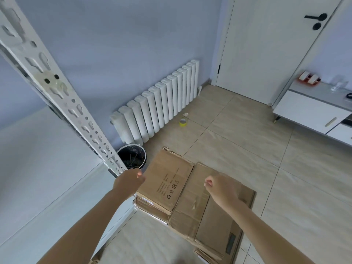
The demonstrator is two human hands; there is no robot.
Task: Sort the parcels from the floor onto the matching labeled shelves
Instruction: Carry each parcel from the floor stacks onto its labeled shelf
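Observation:
A large brown cardboard box [167, 183] with printed symbols lies on the tiled floor, its flaps folded flat, with a second flattened cardboard piece [215, 221] overlapping it on the right. My left hand [131, 181] hovers at the box's left edge, fingers curled, holding nothing that I can see. Above the right cardboard piece, my right hand [221, 189] is loosely closed with nothing in it. A white shelf board [38, 168] and a slotted white metal upright [57, 88] of the rack fill the left side.
A black waste bin [132, 157] stands beside the rack's upright. A white radiator [158, 103] lines the wall. A yellow tape roll [183, 122] lies on the floor. A white door [270, 44] and a low white cabinet [312, 115] are at the right.

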